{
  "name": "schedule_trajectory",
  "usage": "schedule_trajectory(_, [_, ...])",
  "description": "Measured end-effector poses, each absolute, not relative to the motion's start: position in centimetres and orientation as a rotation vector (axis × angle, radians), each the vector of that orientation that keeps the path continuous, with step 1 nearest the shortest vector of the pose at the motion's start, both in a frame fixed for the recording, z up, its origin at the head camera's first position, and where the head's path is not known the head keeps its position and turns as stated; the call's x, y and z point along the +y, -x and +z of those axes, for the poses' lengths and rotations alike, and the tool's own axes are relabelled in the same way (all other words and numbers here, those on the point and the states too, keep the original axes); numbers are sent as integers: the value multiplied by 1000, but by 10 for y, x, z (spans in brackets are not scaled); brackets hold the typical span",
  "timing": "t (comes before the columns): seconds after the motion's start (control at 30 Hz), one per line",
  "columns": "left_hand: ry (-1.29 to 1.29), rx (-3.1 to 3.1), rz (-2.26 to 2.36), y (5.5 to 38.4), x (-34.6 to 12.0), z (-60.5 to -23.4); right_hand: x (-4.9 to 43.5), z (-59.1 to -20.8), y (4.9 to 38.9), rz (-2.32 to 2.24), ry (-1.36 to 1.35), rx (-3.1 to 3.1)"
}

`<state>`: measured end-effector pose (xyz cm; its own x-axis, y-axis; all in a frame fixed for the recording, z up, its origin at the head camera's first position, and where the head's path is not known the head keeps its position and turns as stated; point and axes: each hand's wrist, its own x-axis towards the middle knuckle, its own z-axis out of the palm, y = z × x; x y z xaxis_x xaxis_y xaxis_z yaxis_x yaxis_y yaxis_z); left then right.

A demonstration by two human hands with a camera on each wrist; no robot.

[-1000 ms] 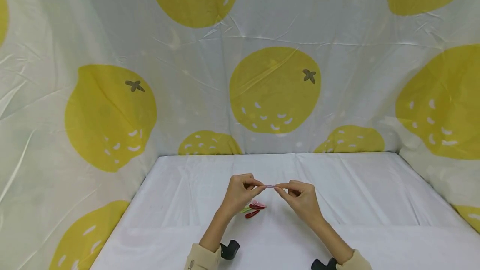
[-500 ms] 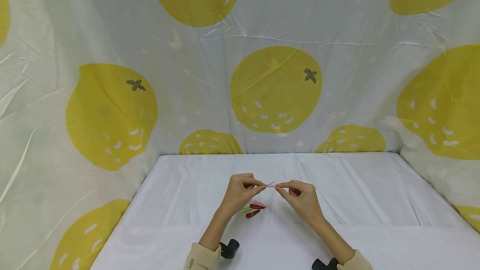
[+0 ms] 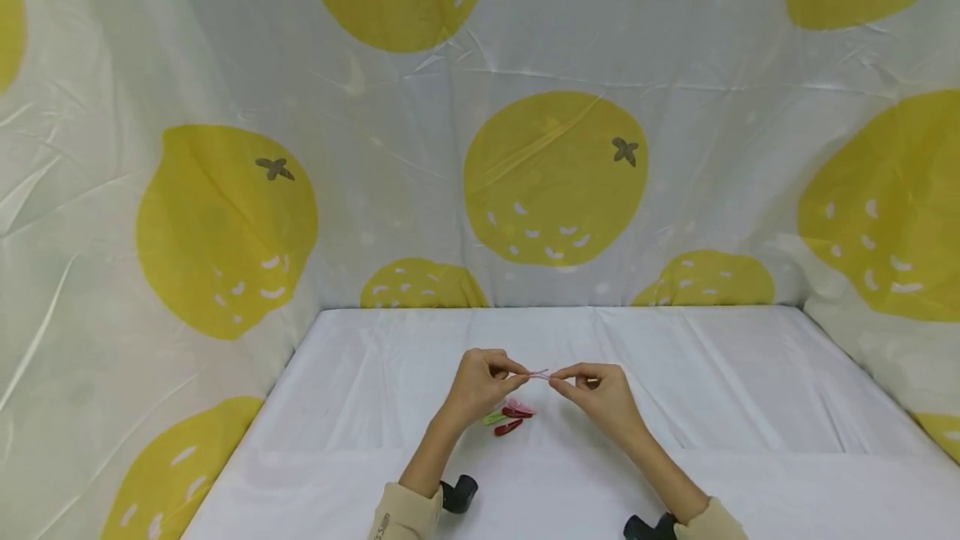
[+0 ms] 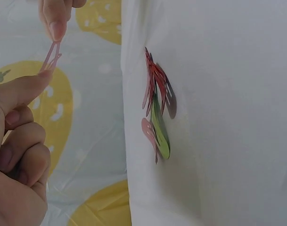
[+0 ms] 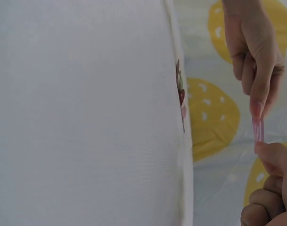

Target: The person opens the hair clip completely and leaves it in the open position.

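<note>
A pinkish-purple snap hair clip is stretched between both hands above the white table. My left hand pinches one end between thumb and forefinger, and the right hand pinches the opposite end the same way. In the left wrist view the clip shows its strips spread apart, with the fingertips covering its ends. Below the left hand lie several more clips: red ones, a green one and a pink one, bunched together and partly overlapping.
White cloth covers the table. Behind and at the sides hangs a pale curtain printed with yellow lemons. Black wrist devices sit by both beige sleeve cuffs.
The clip looked like one flat strip a second ago; a strip then lifted away from it, and its strips now stand apart. Both hands keep their pinch and have barely moved.
</note>
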<state>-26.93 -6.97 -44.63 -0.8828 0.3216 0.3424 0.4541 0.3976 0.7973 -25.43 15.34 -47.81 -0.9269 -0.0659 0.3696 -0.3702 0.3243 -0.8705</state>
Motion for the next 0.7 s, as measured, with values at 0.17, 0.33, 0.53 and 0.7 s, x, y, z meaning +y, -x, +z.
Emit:
schedule_trajectory(0.17, [644,-2591,-1443,279,-69,-449,150,-481,270,1653,-245,-2446])
schedule_trajectory(0.33, [532,-2636,-1305,302,-65,-455,142,-483,292,1673,-129,-2494])
schedule_trajectory(0.53, [370,-2639,-1311,335,-61,-458,136,-484,325,1648,-43,-2512])
schedule_trajectory(0.7, [264,-2693,-1344,356,-56,-462,137,-488,344,1636,0,-2498])
